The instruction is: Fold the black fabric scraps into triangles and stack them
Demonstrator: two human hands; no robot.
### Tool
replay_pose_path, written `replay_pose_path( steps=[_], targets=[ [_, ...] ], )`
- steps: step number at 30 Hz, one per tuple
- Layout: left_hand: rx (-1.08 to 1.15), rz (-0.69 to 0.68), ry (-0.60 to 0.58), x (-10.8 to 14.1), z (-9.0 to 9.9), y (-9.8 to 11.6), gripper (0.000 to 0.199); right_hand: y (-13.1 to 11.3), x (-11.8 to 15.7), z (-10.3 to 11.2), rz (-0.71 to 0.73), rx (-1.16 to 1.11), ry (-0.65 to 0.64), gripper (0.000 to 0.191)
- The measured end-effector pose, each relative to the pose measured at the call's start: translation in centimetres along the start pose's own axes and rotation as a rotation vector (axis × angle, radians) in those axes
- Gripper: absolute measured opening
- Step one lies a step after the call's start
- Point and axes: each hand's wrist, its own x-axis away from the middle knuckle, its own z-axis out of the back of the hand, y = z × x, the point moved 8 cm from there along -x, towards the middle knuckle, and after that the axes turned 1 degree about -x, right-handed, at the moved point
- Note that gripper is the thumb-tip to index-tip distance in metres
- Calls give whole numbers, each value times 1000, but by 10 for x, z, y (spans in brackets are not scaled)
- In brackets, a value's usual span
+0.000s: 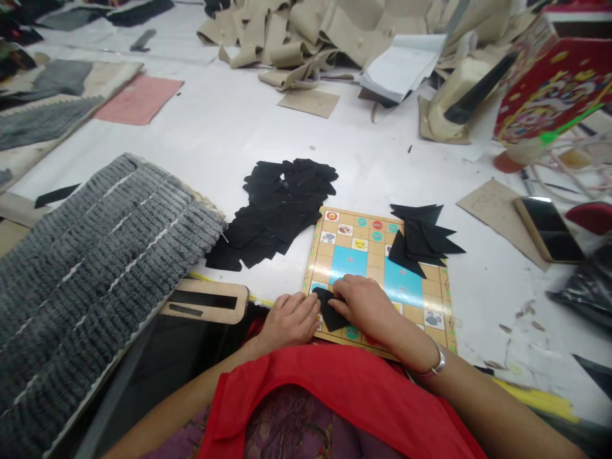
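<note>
A small black fabric piece [331, 311] lies on a board with printed animal pictures [319, 261] in front of me. My right hand [366, 306] has its thumb and fingers closed at the right edge of this piece. On the other side, my left hand [295, 317] rests with fingers laid flat at the piece's left edge. Several pointed black pieces [423, 239] lie loosely over the board's upper right corner. Beyond the board's upper left corner, a heap of black pieces [282, 207] spreads across the white table [229, 127].
Grey ribbed knit panels [105, 248] fill the left, beside a slotted wooden template [239, 303]. Beige pieces [306, 32] are heaped at the back. A phone [549, 229], a glue bottle [454, 95] and a red box [559, 83] stand or lie on the right.
</note>
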Motion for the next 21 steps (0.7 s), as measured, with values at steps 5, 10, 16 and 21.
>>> replay_pose_path(
  steps=[5,10,16,21],
  targets=[
    [-8,9,-21,0,0,-3,27,1,3,0,-67,-130,59,12],
    [-13,5,-71,1,-5,-2,29,2,7,-12,-135,-195,58,19],
    [11,31,-73,3,-6,-5,28,-11,19,-8,131,-202,306,22],
    [41,29,-71,1,-3,-7,28,-11,25,-10,212,-190,384,24]
  ],
)
